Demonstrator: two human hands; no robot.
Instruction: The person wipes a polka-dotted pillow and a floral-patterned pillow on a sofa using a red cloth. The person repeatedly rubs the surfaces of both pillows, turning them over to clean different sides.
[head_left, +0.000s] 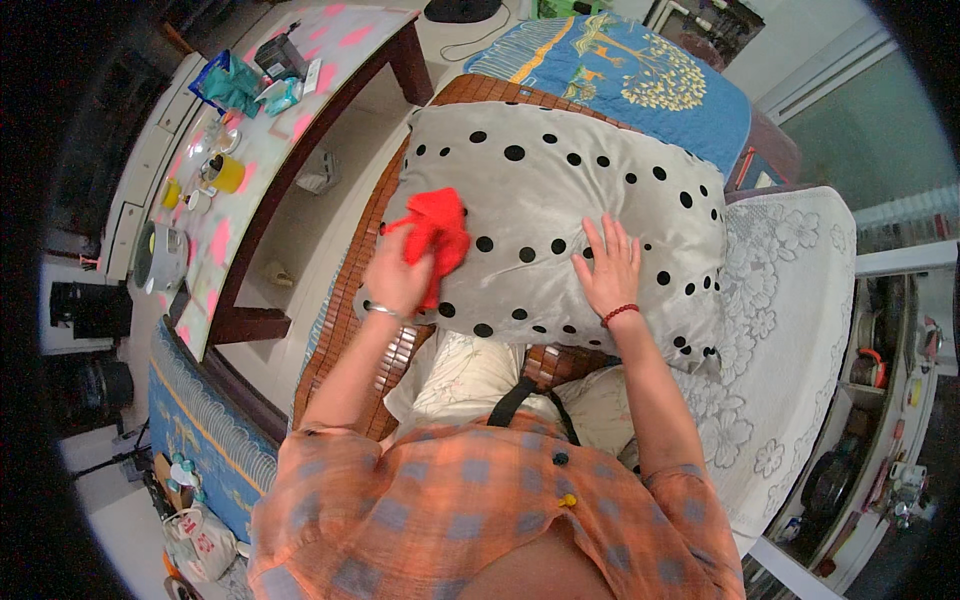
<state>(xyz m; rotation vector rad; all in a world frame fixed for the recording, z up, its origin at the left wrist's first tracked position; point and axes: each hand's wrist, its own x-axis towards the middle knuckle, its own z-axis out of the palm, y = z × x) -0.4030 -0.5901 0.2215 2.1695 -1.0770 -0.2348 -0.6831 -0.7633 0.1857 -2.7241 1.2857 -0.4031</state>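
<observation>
A large silvery-grey pillow with black dots lies in front of me, its near edge close to my knees. My left hand is blurred and grips a bright red cloth over the pillow's left side. The cloth is bunched, and whether it touches the pillow I cannot tell. On the pillow's right half my right hand rests flat, palm down, its fingers only slightly apart. It holds nothing.
Beneath the pillow is a brown tile seat mat. A blue patterned cover lies beyond, white lace cloth to the right. On the left, a pink-spotted table carries a yellow mug, a grey pot and bags.
</observation>
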